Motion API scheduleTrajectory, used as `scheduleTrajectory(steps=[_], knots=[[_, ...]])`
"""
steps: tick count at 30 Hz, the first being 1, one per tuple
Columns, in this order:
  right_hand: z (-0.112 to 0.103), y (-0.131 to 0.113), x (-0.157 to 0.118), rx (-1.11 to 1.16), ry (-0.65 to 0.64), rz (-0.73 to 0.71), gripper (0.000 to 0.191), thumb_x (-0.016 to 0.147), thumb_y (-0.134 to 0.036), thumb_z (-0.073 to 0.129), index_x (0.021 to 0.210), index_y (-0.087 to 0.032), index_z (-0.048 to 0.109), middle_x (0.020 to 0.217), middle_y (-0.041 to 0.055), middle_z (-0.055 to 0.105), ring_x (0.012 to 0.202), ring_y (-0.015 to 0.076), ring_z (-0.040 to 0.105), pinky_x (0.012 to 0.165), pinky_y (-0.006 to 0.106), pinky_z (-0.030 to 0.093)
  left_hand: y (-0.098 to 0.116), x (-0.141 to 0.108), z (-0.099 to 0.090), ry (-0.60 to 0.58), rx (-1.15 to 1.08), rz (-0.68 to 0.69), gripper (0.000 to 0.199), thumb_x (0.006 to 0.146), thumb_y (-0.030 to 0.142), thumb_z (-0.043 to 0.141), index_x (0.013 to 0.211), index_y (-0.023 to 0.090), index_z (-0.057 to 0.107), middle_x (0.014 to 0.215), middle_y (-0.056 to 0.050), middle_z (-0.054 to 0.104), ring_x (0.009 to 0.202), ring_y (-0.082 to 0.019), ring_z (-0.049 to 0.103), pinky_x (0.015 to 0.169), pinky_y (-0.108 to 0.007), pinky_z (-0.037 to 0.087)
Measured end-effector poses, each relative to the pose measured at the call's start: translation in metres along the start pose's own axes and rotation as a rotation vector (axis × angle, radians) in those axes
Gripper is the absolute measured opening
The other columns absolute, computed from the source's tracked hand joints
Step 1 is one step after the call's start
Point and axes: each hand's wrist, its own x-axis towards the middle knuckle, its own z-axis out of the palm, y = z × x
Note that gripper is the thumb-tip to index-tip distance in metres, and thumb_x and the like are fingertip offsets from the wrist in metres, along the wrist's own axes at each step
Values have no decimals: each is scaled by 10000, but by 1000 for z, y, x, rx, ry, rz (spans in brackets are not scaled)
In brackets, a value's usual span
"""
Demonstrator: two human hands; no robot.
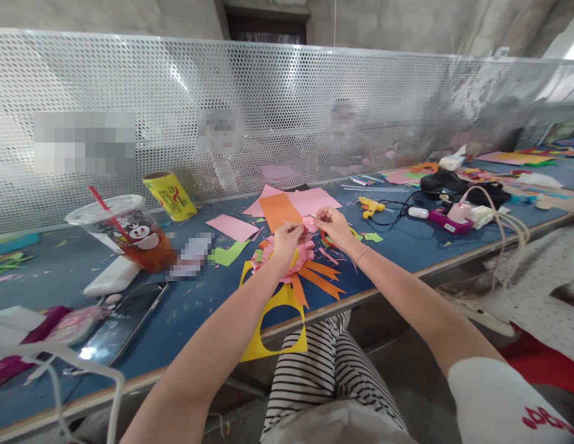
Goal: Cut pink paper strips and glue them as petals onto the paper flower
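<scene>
Between my two hands is a small pink paper piece (309, 224), pinched from both sides above the table. My left hand (289, 238) has its fingers closed at the piece's left edge. On the other side my right hand (330, 223) grips it with thumb and forefinger. Just below lies a pink paper rosette (306, 253) with orange ribbon-like strips (320, 271) fanning out to the right; my left wrist hides part of it. Under it, a yellow sheet with round cut-outs (298, 344) hangs over the table's front edge.
Pink sheets (317, 203), an orange sheet (278, 209) and green scraps (229, 253) lie behind. A yellow glue gun (370, 206) with its cord is on the right. A drink cup (129, 231), yellow can (171, 196) and phone (124, 324) are left. A perforated metal screen (268, 92) borders the back.
</scene>
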Motion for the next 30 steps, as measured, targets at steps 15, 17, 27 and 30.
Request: scheduleTrajectory(steps=[15, 17, 27, 30], knots=[[-1, -1, 1, -45, -3, -16, 212, 627, -275, 660, 774, -195, 530, 680, -37, 536, 639, 108, 490, 611, 254, 398, 2, -1, -1, -87, -125, -98, 68, 665, 145, 632, 701, 123, 579, 629, -33, 628, 550, -119, 626, 608, -256, 532], [-1, -1, 1, -38, 3, -14, 211, 629, -275, 661, 774, -192, 533, 676, -40, 531, 629, 103, 484, 601, 250, 392, 1, -2, 0, -97, -120, -84, 96, 655, 162, 649, 720, 126, 587, 636, -27, 629, 547, -118, 623, 608, -261, 530], [0, 2, 0, 75, 15, 100, 298, 583, -336, 723, 775, -189, 549, 669, -43, 530, 605, 92, 474, 588, 243, 394, 5, -1, -3, -55, -79, -15, 204, 610, 277, 708, 701, 122, 611, 605, -18, 623, 568, -122, 614, 660, -298, 528], [0, 2, 0, 103, 30, 132, 314, 566, -336, 731, 773, -189, 546, 673, -43, 528, 607, 90, 479, 579, 238, 396, 7, -2, -3, -64, -87, -31, 201, 613, 272, 707, 703, 117, 615, 611, -25, 628, 575, -127, 618, 656, -297, 523]])
